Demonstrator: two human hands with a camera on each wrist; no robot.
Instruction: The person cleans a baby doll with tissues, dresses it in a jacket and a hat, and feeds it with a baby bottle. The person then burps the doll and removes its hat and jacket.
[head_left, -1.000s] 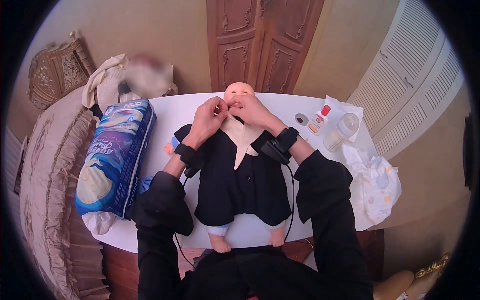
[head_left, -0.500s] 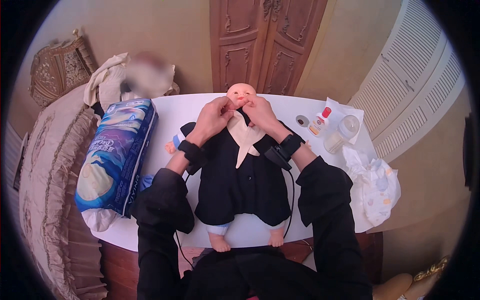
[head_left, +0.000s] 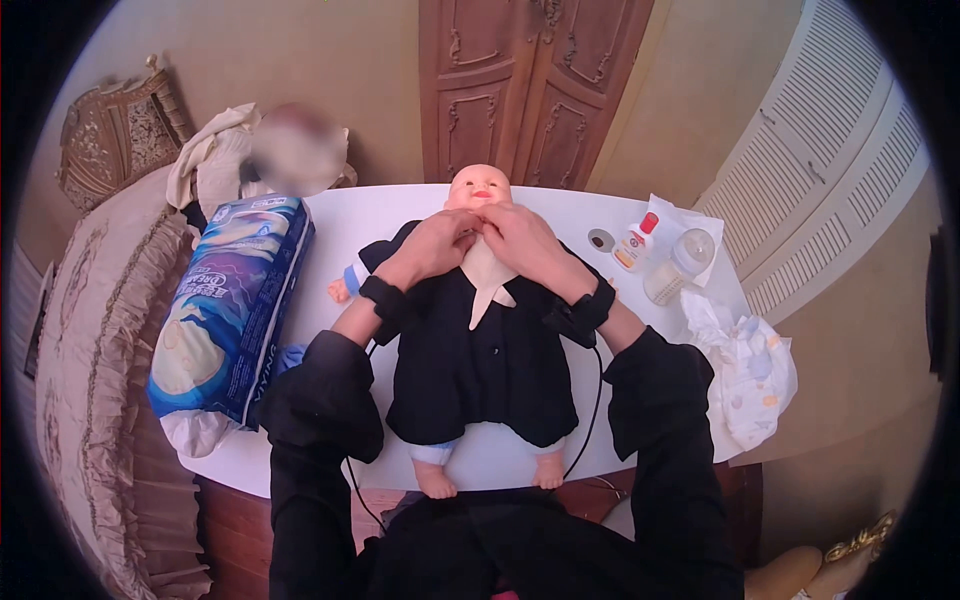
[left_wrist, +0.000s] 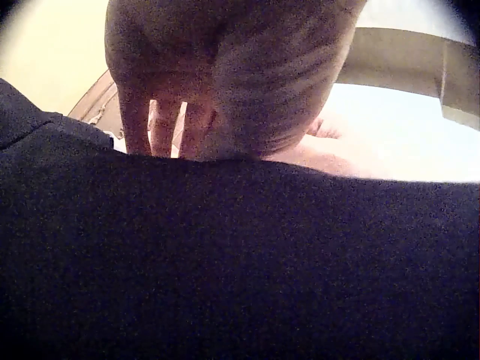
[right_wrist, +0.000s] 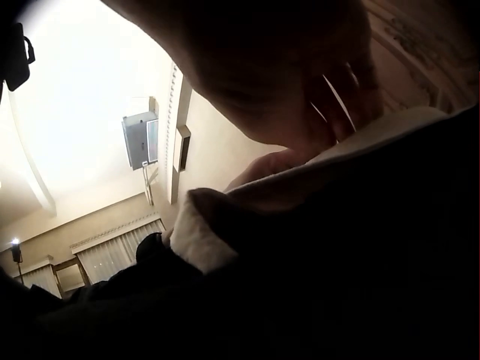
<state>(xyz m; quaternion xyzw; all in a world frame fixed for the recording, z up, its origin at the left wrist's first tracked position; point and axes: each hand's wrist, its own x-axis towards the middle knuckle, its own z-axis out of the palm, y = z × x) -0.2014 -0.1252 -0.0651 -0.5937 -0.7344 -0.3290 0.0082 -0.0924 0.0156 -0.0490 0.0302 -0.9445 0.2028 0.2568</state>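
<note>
A baby doll (head_left: pixel 478 186) lies on its back on the white table, dressed in a black outfit (head_left: pixel 480 380) with a pointed cream collar (head_left: pixel 487 275). Its bare feet point toward the person. At the doll's neck, just below the chin, the left hand (head_left: pixel 440 242) and right hand (head_left: pixel 528 245) meet and pinch the top of the collar. Their fingertips are mostly hidden behind the knuckles. In the left wrist view the left hand (left_wrist: pixel 232 75) bends down behind black cloth. The right wrist view shows the right hand (right_wrist: pixel 262 75) over the collar's cream edge (right_wrist: pixel 202 236).
A blue diaper pack (head_left: pixel 235 310) stands along the table's left side. To the right are a red-capped bottle (head_left: pixel 635 243), a baby bottle (head_left: pixel 677 268) and a crumpled diaper (head_left: pixel 750 375). The white table's (head_left: pixel 340 440) near edge runs by the doll's feet. Cables hang from both wrists.
Both hands have moved down from the doll's mouth and chin to the neck and come closer together, leaving its face in view. The collar's upper part is now covered by the hands.
</note>
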